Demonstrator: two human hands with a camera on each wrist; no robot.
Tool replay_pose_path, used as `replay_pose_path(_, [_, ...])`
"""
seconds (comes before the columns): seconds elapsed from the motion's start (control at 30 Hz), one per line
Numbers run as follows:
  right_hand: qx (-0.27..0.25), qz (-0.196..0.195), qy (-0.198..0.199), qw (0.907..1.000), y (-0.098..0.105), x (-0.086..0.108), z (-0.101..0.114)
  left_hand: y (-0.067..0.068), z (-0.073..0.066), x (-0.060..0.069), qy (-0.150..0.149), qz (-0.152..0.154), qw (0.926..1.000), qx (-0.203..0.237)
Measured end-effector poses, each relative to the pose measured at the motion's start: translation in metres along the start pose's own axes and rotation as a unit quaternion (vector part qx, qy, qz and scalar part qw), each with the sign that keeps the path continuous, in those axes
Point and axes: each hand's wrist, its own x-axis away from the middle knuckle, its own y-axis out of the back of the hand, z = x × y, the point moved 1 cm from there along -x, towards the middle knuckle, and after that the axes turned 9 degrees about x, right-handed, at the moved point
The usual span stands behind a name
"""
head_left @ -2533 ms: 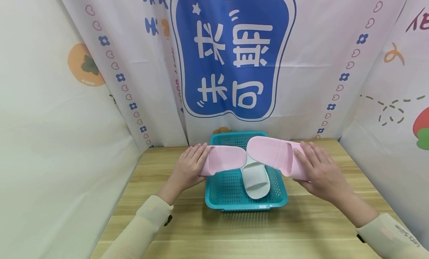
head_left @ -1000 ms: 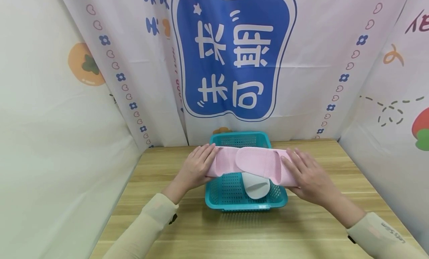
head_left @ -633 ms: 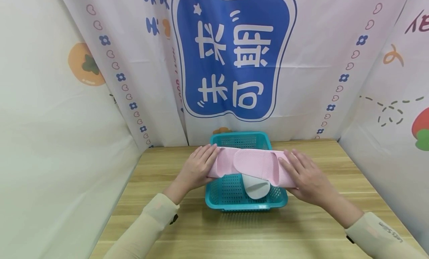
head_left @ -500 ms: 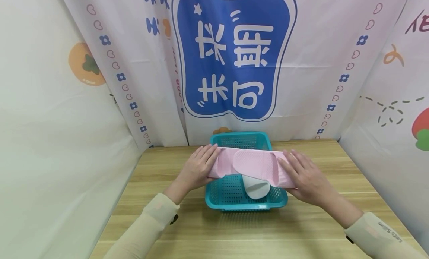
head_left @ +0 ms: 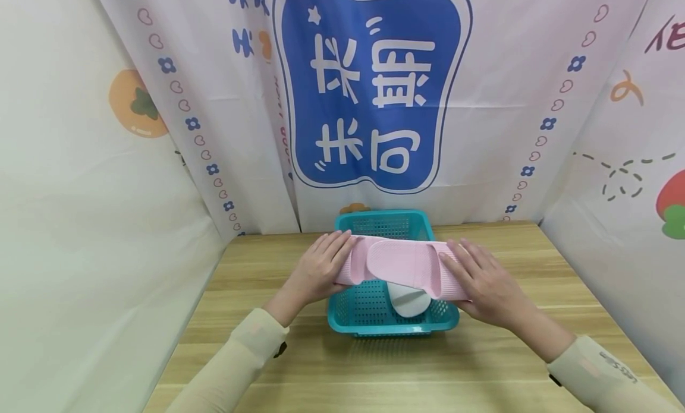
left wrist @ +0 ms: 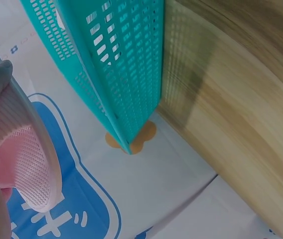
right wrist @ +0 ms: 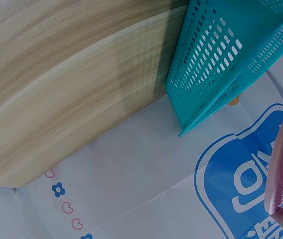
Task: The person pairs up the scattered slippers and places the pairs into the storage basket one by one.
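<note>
Centrally, left pink slipper [head_left: 353, 271] and right pink slipper [head_left: 397, 262] hung above a teal basket [head_left: 393, 329] holding a white slipper [head_left: 409, 302]; a slackened grip might have tipped either over the rim onto the table [head_left: 299, 371]. Fingers narrow: left hand [head_left: 320, 263] gripped the former's outer end, right hand [head_left: 493, 291] the latter's.

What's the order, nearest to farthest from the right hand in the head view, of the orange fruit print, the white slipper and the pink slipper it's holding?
From the right hand:
1. Pink slipper: in its grip.
2. White slipper: to its left, inside the basket.
3. Orange fruit print: far left, on the wall.
</note>
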Motion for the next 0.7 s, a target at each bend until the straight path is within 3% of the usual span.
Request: replay_pose_path(0.7, [-0.009, 0.003, 0.009, 0.9999, -0.0003, -0.0068, 0.0052, 0.0007, -0.0068, -0.0071, -0.007, -0.001, 0.9999, 0.013])
